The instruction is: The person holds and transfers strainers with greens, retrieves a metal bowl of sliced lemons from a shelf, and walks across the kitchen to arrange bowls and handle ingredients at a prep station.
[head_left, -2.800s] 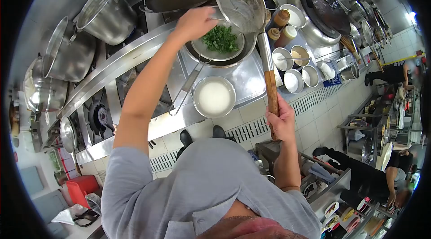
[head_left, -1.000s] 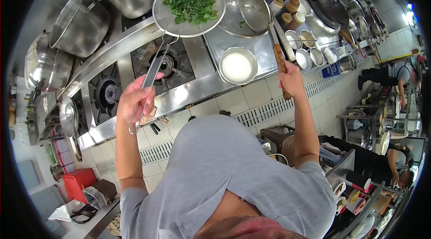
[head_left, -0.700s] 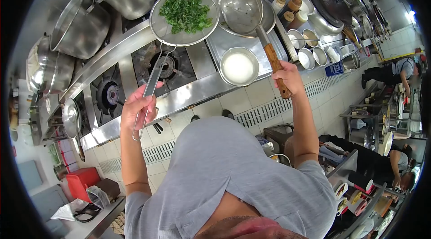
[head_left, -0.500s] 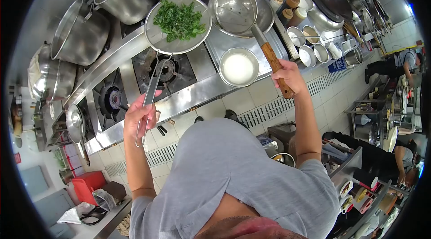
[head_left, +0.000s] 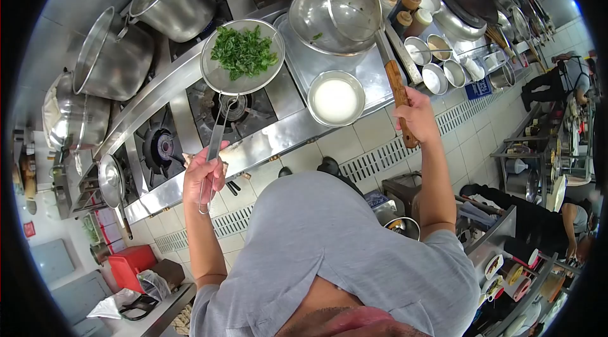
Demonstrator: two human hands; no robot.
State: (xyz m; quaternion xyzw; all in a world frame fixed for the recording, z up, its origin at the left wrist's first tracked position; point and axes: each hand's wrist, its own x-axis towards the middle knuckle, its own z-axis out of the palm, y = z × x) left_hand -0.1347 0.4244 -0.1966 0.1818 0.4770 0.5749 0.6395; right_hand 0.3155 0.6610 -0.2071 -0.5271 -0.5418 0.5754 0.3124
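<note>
Your head (head_left: 354, 321) carries the one camera — it looks forward and steeply down, close over your grey shirt (head_left: 278, 235), with left hand (head_left: 204, 177) and right hand (head_left: 418, 116) farther out and the stove (head_left: 166, 147) beyond. The view is very wide — lines bow and corners go black.

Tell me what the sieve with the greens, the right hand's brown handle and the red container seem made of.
Sieve: likely stainless steel, judging by its bright metallic rim and fine grey mesh.
Brown handle: wood, probably smoothed or varnished, judging by its mottled grain and slight sheen.
Red container: probably plastic, given its even, solid colour.
</note>
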